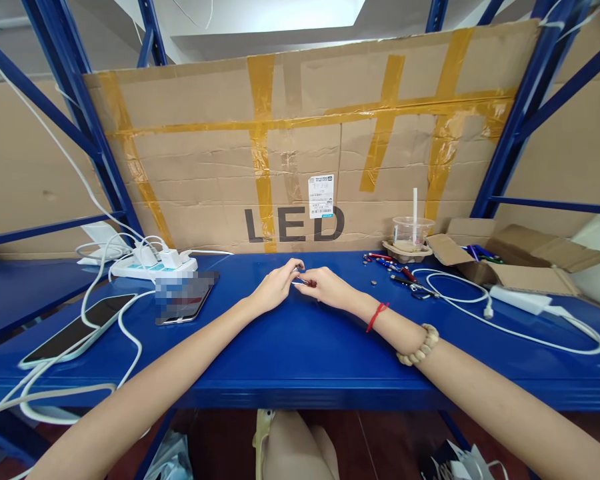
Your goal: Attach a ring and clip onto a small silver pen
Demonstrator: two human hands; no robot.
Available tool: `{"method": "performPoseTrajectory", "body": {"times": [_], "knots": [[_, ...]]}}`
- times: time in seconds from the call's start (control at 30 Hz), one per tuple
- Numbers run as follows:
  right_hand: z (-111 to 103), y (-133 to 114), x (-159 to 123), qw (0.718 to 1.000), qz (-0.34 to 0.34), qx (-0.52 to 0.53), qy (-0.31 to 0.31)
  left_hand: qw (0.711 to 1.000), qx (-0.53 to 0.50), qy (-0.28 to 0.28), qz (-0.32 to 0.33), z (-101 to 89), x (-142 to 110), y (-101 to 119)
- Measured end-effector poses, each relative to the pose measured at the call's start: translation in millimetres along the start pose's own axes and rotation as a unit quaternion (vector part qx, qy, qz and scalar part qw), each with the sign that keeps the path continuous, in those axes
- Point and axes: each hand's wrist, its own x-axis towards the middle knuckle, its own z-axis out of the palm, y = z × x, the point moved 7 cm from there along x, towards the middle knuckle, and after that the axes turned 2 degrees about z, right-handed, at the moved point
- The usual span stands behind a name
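Note:
My left hand (279, 285) and my right hand (325, 285) meet over the middle of the blue shelf top (300, 347). A small dark red piece with a shiny metal end (306, 283) is pinched in the fingers of my right hand; its exact kind is too small to tell. The left fingertips are closed together at its metal end, and whatever they grip is mostly hidden. To the right of the hands lie several small red and blue pieces with metal parts (387, 265) and a pair of black-handled scissors (414, 287).
At left are a phone (80, 333), a second phone (200, 307), and a white power strip (153, 267) with cables. At right stand a plastic cup with a straw (413, 232), an open cardboard box (530, 279) and a white cable (500, 327). Taped cardboard (205, 180) closes the back.

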Motion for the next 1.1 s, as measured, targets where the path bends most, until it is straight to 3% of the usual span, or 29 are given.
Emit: {"method": "performPoseTrajectory", "body": {"times": [0.67, 0.97, 1.1], "knots": [[-9.5, -5.4, 3.3, 0.998, -0.011, -0.014, 0.057, 1.000, -0.018, 0.021, 0.002, -2.1, 0.6, 1.8], [-16.8, -3.9, 4.7, 0.994, 0.030, -0.062, 0.083, 0.998, 0.003, 0.059, -0.037, -4.1, 2.2, -1.5], [-26.2, 3.6, 4.0, 0.988, 0.056, -0.067, 0.124, 0.995, 0.015, 0.080, -0.058, -6.9, 1.1, -4.1]]}}
